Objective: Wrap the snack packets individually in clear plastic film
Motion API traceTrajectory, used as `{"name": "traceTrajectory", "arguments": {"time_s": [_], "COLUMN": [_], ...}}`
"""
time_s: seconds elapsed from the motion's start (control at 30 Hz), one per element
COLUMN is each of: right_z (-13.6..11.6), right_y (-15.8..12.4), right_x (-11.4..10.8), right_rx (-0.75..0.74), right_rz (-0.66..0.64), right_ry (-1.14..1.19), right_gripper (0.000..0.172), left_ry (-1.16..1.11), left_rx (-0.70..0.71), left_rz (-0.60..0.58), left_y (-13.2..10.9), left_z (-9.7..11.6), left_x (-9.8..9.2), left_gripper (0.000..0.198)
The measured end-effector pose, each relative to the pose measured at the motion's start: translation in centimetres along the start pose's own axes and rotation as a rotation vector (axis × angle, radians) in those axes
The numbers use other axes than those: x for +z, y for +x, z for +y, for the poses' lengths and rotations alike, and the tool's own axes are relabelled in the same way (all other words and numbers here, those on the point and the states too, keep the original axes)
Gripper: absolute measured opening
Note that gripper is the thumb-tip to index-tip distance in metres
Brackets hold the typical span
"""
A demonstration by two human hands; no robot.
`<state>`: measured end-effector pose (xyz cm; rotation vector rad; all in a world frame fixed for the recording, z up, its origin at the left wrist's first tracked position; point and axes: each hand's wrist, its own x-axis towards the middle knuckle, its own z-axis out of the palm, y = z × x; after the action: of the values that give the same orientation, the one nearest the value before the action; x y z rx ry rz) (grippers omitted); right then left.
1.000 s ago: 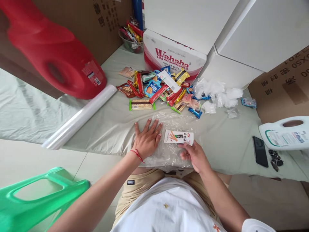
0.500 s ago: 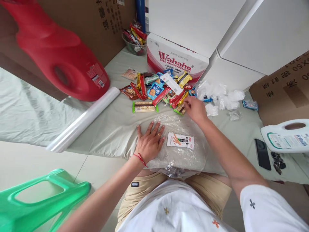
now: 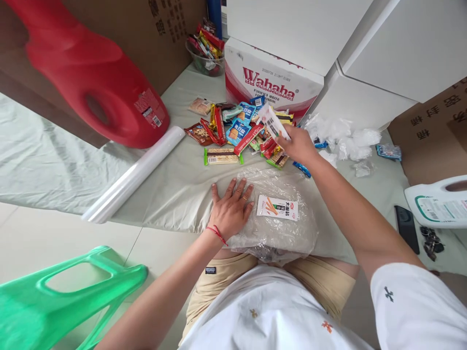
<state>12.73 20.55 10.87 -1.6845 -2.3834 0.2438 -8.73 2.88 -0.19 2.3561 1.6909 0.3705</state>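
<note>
My left hand (image 3: 230,208) lies flat with spread fingers on the left edge of a sheet of clear plastic wrap (image 3: 282,240). A white snack packet (image 3: 278,208) printed with orange sticks rests face up on that wrap. Over the snack pile, my right hand (image 3: 297,144) pinches another white snack packet (image 3: 270,123) by its lower end, holding it tilted. Beneath and around it are blue packets (image 3: 238,131), red bars (image 3: 248,139) and a yellow packet (image 3: 285,117). A green-ended oat bar (image 3: 223,156) sits at the pile's front left.
A roll of plastic film (image 3: 134,175) and a red jug (image 3: 105,82) stand to the left. Behind the pile is a Wahaha carton (image 3: 272,80), with a snack bowl (image 3: 206,61) beside it. Crumpled clear plastic (image 3: 343,138), a phone (image 3: 406,228) and keys (image 3: 432,242) are at right.
My right hand has taken hold of the white packet from the top of the pile and lifted it a little. A blue packet now shows by the right wrist. My left hand stays flat.
</note>
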Motion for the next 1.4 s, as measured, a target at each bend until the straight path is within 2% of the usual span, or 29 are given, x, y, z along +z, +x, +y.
{"name": "traceTrajectory", "arguments": {"time_s": [0.1,0.23,0.3,0.4,0.47,0.57,0.7,0.77,0.83,0.93,1.0,1.1,1.2,1.27,1.33,1.4], "right_z": [0.3,-0.2,-0.6,-1.0,-0.6,0.9,3.7,4.6,4.8,4.4,4.2,4.4,5.0,5.3,5.3,5.0], "right_y": [-7.5,-15.9,-18.3,-19.9,-20.0,-18.9,-15.7,-13.9,-12.3,-10.3,-9.1,-7.7,-6.9,-6.8,-7.3,-8.3], "right_x": [-0.4,1.9,3.2,4.6,4.8,4.6,4.1,4.2,4.6,5.5,6.1,6.7,6.7,6.4,5.7,4.6], "right_rx": [-0.123,-0.161,-0.192,-0.229,-0.216,-0.162,-0.011,-0.022,-0.085,-0.107,-0.073,-0.001,0.017,-0.007,-0.067,-0.175], "right_rz": [-0.081,-0.167,-0.255,-0.350,-0.337,-0.222,-0.039,-0.009,-0.021,-0.077,-0.119,-0.140,-0.133,-0.114,-0.062,-0.014], "right_ry": [0.063,-0.080,-0.168,-0.174,-0.116,0.013,0.066,0.031,0.004,-0.032,-0.036,0.032,0.101,0.137,0.208,0.309], "right_gripper": [0.039,0.048,0.050,0.060,0.066,0.059,0.044,0.041,0.044,0.052,0.054,0.044,0.023,0.012,0.009,0.009], "left_ry": [0.002,0.011,0.022,0.041,0.049,0.061,0.076,0.060,0.031,0.027,0.056,0.087,0.075,0.050,0.014,-0.028], "left_rx": [0.001,0.009,0.009,0.004,0.006,-0.002,-0.016,0.084,0.274,0.556,0.638,0.653,0.651,0.660,0.647,0.569], "left_rz": [-0.001,0.007,0.008,0.001,-0.008,0.027,0.240,0.306,0.297,0.178,0.105,0.076,0.075,0.079,0.098,0.155], "left_y": [0.0,0.0,0.0,0.1,0.2,0.0,-1.0,-1.4,-1.5,-0.8,0.0,1.3,2.1,2.0,1.6,1.1], "left_z": [0.0,0.0,0.0,0.1,0.1,0.1,0.2,0.5,1.1,2.2,2.9,3.7,4.3,4.6,4.7,4.4], "left_x": [0.0,0.0,0.0,-0.1,-0.1,-0.2,-0.9,-1.6,-2.2,-2.3,-1.7,-0.5,0.2,0.3,0.0,-0.6], "left_gripper": [0.055,0.055,0.056,0.056,0.056,0.054,0.045,0.039,0.037,0.041,0.039,0.035,0.033,0.032,0.031,0.034]}}
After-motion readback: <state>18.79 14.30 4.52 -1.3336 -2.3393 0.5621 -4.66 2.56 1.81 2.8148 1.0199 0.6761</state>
